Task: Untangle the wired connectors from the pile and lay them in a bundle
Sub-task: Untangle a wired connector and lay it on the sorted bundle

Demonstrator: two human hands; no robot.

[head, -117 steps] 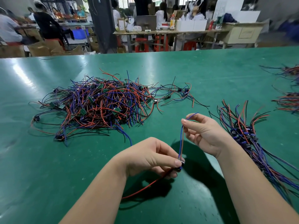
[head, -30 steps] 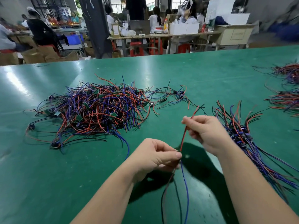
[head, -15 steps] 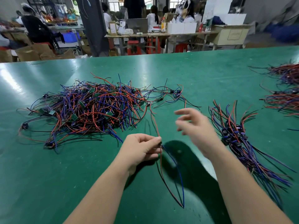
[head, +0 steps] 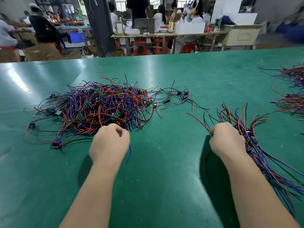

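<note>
Pile: tangled red, blue and black leads, left half of the green surface. Bundle: near the right edge, long axis far to near-right. Right hand curled round a wired connector, its leads pointing far-left, touching the bundle. Left hand curled, pinching a blue wire at the pile's near side.

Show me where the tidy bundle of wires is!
In the head view, the bundle lies on the table at right, beside the right hand, across from the tangled pile.
</note>
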